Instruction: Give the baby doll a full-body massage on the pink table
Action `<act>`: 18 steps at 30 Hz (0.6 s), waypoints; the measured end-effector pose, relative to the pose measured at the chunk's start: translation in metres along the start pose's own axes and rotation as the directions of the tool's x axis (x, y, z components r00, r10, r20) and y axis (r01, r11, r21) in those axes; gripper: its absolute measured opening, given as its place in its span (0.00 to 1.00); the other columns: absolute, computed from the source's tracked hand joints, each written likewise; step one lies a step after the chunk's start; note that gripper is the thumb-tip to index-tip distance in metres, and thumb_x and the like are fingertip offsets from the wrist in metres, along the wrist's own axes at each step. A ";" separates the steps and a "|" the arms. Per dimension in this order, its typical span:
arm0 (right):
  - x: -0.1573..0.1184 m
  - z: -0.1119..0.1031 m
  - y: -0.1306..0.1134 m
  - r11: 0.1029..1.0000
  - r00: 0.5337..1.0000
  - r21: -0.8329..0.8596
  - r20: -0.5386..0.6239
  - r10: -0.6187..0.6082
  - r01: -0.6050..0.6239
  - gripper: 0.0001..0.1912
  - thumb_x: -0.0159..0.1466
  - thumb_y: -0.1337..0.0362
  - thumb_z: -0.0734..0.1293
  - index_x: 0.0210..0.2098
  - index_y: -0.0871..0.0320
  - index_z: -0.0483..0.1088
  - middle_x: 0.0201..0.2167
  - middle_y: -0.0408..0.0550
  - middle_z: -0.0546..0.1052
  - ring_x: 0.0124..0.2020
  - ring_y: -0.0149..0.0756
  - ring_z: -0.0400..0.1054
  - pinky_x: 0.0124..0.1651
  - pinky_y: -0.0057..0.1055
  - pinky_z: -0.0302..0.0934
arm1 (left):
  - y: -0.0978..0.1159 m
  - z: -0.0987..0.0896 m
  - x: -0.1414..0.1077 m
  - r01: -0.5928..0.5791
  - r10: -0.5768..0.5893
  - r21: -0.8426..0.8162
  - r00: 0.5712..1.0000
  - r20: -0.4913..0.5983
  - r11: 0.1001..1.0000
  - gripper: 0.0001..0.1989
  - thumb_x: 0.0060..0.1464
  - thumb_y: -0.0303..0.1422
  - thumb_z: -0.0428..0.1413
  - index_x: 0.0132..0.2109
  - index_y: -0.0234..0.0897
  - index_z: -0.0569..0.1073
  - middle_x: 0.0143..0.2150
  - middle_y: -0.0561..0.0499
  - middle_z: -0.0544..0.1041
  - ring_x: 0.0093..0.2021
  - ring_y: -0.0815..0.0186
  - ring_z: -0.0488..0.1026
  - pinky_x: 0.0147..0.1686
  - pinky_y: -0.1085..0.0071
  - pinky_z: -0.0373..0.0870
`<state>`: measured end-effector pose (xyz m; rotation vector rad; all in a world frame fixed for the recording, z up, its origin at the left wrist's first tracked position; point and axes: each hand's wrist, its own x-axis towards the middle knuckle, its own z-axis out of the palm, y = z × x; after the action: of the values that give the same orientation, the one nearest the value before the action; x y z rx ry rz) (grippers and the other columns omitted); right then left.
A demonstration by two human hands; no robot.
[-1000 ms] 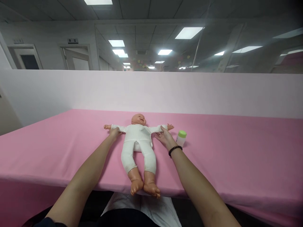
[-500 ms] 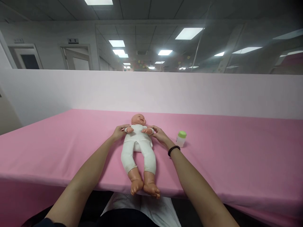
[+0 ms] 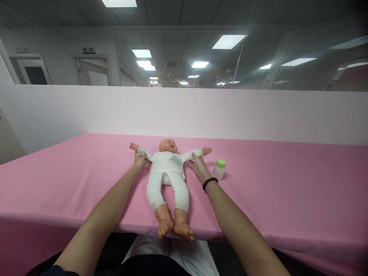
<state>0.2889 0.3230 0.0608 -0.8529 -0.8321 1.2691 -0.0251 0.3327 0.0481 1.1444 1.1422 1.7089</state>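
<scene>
A baby doll [image 3: 168,165] in a white body suit lies on its back, head away from me and bare feet at the table's front edge. Both its arms are spread out sideways. My left hand [image 3: 140,160] grips the doll's arm on the left side, fingers around the white sleeve below the doll's hand. On the right side, my right hand [image 3: 199,166] holds the other sleeve between thumb and fingers. A black coiled band [image 3: 210,183] circles my right wrist. Close to that wrist stands a small bottle [image 3: 219,169] with a green cap.
A pink cloth [image 3: 276,191] covers the wide table. Behind it rises a white partition [image 3: 184,111] topped by glass. The bottle stands upright just right of my right forearm.
The doll's arms, bent over its chest before, are now stretched out to both sides. My left hand moved slightly left and my right hand slightly right with them. The bottle stayed put.
</scene>
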 end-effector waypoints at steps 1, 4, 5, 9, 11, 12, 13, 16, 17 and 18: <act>-0.002 0.002 -0.002 0.997 0.997 -0.047 0.042 -0.064 0.066 0.22 0.59 0.60 0.73 0.52 0.47 0.66 0.51 0.44 0.75 0.48 0.36 0.74 0.43 0.29 0.73 | 0.003 0.002 -0.003 -0.018 0.018 0.005 1.000 0.018 1.000 0.21 0.51 0.29 0.61 0.51 0.40 0.65 0.38 0.50 0.74 0.38 0.62 0.76 0.41 0.62 0.75; -0.009 0.009 -0.009 0.948 0.946 -0.223 0.282 -0.161 0.228 0.26 0.53 0.64 0.76 0.51 0.50 0.71 0.52 0.45 0.77 0.52 0.39 0.72 0.51 0.32 0.70 | 0.011 0.010 -0.013 -0.139 0.120 0.070 0.966 0.229 0.988 0.20 0.44 0.28 0.63 0.47 0.40 0.74 0.48 0.46 0.77 0.49 0.58 0.76 0.50 0.63 0.73; -0.011 0.010 -0.010 0.922 0.916 -0.279 0.370 -0.156 0.270 0.23 0.53 0.65 0.75 0.49 0.52 0.74 0.52 0.46 0.77 0.54 0.41 0.71 0.55 0.33 0.68 | 0.012 0.012 -0.016 -0.178 0.140 0.099 0.943 0.303 0.979 0.18 0.43 0.28 0.64 0.44 0.38 0.77 0.50 0.45 0.78 0.52 0.56 0.75 0.52 0.62 0.72; -0.018 0.014 -0.010 0.864 0.871 -0.382 0.477 -0.120 0.329 0.18 0.52 0.65 0.75 0.44 0.55 0.79 0.53 0.49 0.78 0.57 0.44 0.69 0.62 0.38 0.63 | 0.012 0.014 -0.020 -0.220 0.151 0.153 0.917 0.369 0.964 0.14 0.42 0.28 0.65 0.40 0.36 0.80 0.50 0.43 0.80 0.53 0.53 0.73 0.55 0.59 0.70; -0.018 0.013 -0.009 0.901 0.884 -0.320 0.449 -0.128 0.293 0.20 0.54 0.64 0.75 0.47 0.54 0.77 0.52 0.49 0.78 0.56 0.43 0.70 0.59 0.38 0.66 | 0.012 0.013 -0.020 -0.211 0.152 0.147 0.929 0.339 0.966 0.16 0.42 0.30 0.67 0.42 0.37 0.79 0.48 0.44 0.79 0.52 0.54 0.74 0.53 0.60 0.71; -0.017 0.013 -0.008 0.928 0.897 -0.265 0.423 -0.130 0.260 0.22 0.54 0.64 0.76 0.48 0.53 0.76 0.52 0.48 0.78 0.54 0.42 0.71 0.57 0.36 0.68 | 0.013 0.013 -0.019 -0.188 0.140 0.133 0.941 0.309 0.973 0.18 0.42 0.30 0.67 0.44 0.37 0.77 0.49 0.44 0.79 0.51 0.55 0.74 0.51 0.61 0.72; -0.014 0.012 -0.008 0.956 0.915 -0.200 0.382 -0.127 0.216 0.23 0.53 0.64 0.76 0.49 0.52 0.74 0.51 0.46 0.78 0.52 0.40 0.72 0.54 0.35 0.69 | 0.013 0.013 -0.018 -0.148 0.118 0.103 0.959 0.260 0.984 0.20 0.43 0.30 0.67 0.46 0.38 0.76 0.50 0.45 0.78 0.50 0.57 0.74 0.50 0.63 0.73; -0.005 0.008 -0.005 0.997 0.976 0.003 0.203 -0.081 0.082 0.25 0.54 0.63 0.77 0.49 0.49 0.68 0.48 0.43 0.77 0.46 0.37 0.74 0.45 0.32 0.73 | 0.013 0.012 -0.013 0.042 -0.041 -0.037 0.999 0.025 0.998 0.23 0.48 0.28 0.64 0.51 0.41 0.67 0.47 0.48 0.76 0.44 0.62 0.76 0.45 0.64 0.75; -0.002 0.006 -0.004 0.997 0.988 0.058 0.143 -0.060 0.052 0.23 0.55 0.63 0.76 0.48 0.49 0.67 0.46 0.42 0.76 0.44 0.36 0.75 0.43 0.32 0.74 | 0.012 0.010 -0.010 0.099 -0.102 -0.071 0.994 -0.038 0.993 0.20 0.51 0.27 0.62 0.50 0.41 0.65 0.43 0.49 0.76 0.42 0.62 0.76 0.44 0.64 0.75; 0.000 0.003 -0.003 0.995 0.995 0.101 0.092 -0.029 0.020 0.20 0.58 0.63 0.75 0.46 0.50 0.66 0.44 0.42 0.76 0.43 0.35 0.75 0.42 0.31 0.74 | 0.011 0.009 -0.008 0.143 -0.150 -0.086 0.986 -0.078 0.986 0.16 0.54 0.26 0.59 0.48 0.39 0.65 0.39 0.49 0.75 0.40 0.62 0.76 0.44 0.63 0.74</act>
<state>0.2873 0.3233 0.0650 -0.7062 -0.8434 1.3259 -0.0159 0.3247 0.0579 0.9243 1.1686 1.6861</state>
